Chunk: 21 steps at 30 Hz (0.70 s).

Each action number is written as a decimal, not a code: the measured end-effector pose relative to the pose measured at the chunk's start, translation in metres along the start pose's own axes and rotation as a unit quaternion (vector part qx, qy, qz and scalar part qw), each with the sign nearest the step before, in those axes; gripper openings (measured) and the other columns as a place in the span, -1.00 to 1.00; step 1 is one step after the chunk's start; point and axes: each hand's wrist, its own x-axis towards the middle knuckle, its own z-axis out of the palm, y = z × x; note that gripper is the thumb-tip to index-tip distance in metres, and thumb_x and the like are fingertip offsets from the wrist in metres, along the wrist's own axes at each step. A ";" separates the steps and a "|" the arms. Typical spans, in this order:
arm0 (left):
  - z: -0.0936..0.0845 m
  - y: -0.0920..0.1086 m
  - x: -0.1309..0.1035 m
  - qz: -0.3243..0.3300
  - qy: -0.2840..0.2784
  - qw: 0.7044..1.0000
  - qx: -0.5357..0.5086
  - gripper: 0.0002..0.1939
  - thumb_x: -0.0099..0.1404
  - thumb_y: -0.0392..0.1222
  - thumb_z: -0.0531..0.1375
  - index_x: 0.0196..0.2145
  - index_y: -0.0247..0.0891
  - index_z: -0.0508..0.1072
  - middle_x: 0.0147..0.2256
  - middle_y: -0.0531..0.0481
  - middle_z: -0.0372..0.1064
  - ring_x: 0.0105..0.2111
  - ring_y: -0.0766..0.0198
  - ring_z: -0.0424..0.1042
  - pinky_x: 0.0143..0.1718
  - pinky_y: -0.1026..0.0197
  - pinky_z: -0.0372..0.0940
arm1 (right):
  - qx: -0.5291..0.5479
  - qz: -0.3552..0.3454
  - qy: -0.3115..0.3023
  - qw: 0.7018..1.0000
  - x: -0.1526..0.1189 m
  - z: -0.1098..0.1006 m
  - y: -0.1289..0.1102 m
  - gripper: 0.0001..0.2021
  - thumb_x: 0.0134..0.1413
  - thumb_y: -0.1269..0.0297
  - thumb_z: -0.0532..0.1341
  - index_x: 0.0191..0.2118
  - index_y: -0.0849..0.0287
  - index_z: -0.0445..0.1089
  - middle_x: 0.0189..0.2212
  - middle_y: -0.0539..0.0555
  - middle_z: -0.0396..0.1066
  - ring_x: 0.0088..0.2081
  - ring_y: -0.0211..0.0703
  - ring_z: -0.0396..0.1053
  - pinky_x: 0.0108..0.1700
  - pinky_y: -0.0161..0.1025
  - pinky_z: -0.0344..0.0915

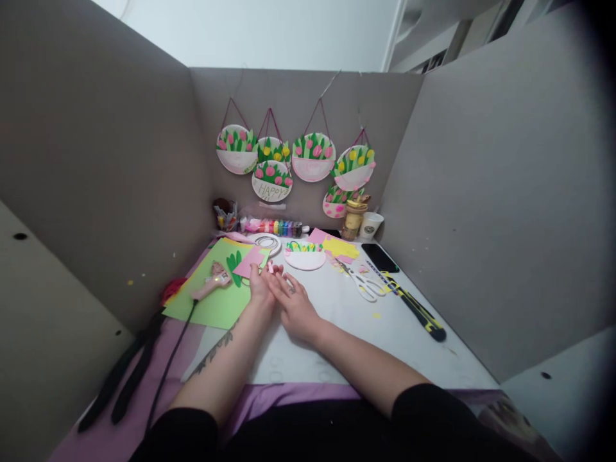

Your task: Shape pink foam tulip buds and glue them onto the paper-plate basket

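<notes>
Head view: white tabletop (337,346) inside grey partitions (308,90), both hands' (260,285) (294,307) fingers around a small pink piece (271,267)

Dim, soft light | pale glow at top | wide-angle stretch | dark, blurred right edge

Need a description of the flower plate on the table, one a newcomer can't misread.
Find the grey back wall, then the white tabletop below it. Just beyond the right hand lies a white flower plate, green and yellow cut-outs across its far part. Similar plates hang on the wall; this one lies on the table.
</notes>
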 end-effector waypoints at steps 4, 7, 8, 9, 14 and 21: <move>-0.002 -0.004 0.003 -0.001 0.006 1.000 -0.006 -0.52 0.36 0.23 -0.11 -0.34 -0.23 0.31 -0.42 -0.05 0.34 -0.47 0.19 0.43 -0.34 0.07 0.38 | 0.012 0.015 0.014 1.000 0.004 0.001 0.000 -0.20 -0.08 0.54 0.09 0.36 0.15 -0.02 0.40 0.10 -0.20 0.38 0.12 -0.26 0.32 0.12 -0.05; -0.003 -0.002 0.005 0.001 -0.007 1.000 -0.010 -0.50 0.37 0.23 -0.16 -0.36 -0.24 0.30 -0.46 -0.04 0.31 -0.47 0.19 0.42 -0.36 0.09 0.38 | 0.006 0.043 -0.004 0.999 0.004 0.001 0.005 -0.22 -0.08 0.54 0.11 0.34 0.11 0.04 0.39 0.11 -0.17 0.37 0.17 -0.22 0.30 0.15 -0.02; -0.003 0.000 0.005 0.004 -0.007 1.000 -0.010 -0.49 0.37 0.23 -0.18 -0.37 -0.23 0.29 -0.48 -0.03 0.31 -0.49 0.20 0.41 -0.38 0.11 0.38 | 0.005 0.038 -0.007 0.999 0.003 0.001 0.005 -0.23 -0.08 0.53 0.12 0.33 0.09 0.06 0.39 0.10 -0.16 0.37 0.18 -0.22 0.30 0.15 -0.03; -0.003 0.001 0.006 0.007 -0.006 1.000 -0.010 -0.48 0.37 0.23 -0.19 -0.37 -0.23 0.29 -0.48 -0.03 0.30 -0.50 0.21 0.40 -0.41 0.12 0.37 | 0.007 0.027 -0.007 1.000 0.002 0.002 0.006 -0.24 -0.07 0.53 0.12 0.32 0.08 0.07 0.39 0.08 -0.16 0.37 0.17 -0.23 0.30 0.15 -0.03; -0.002 -0.001 0.004 -0.002 0.003 1.000 -0.007 -0.49 0.37 0.23 -0.14 -0.34 -0.25 0.32 -0.46 -0.05 0.34 -0.50 0.21 0.41 -0.41 0.11 0.37 | 0.036 0.012 0.006 0.999 0.005 0.002 0.001 -0.21 -0.08 0.53 0.10 0.35 0.12 0.00 0.40 0.06 -0.22 0.38 0.11 -0.25 0.32 0.11 -0.04; -0.001 0.001 0.004 -0.001 -0.016 1.000 -0.022 -0.51 0.38 0.21 -0.14 -0.40 -0.24 0.28 -0.53 0.00 0.29 -0.53 0.22 0.39 -0.43 0.14 0.36 | 0.035 0.038 -0.016 0.999 0.001 0.001 0.000 -0.17 -0.09 0.53 0.10 0.37 0.11 -0.07 0.41 0.09 -0.23 0.39 0.15 -0.28 0.32 0.16 -0.05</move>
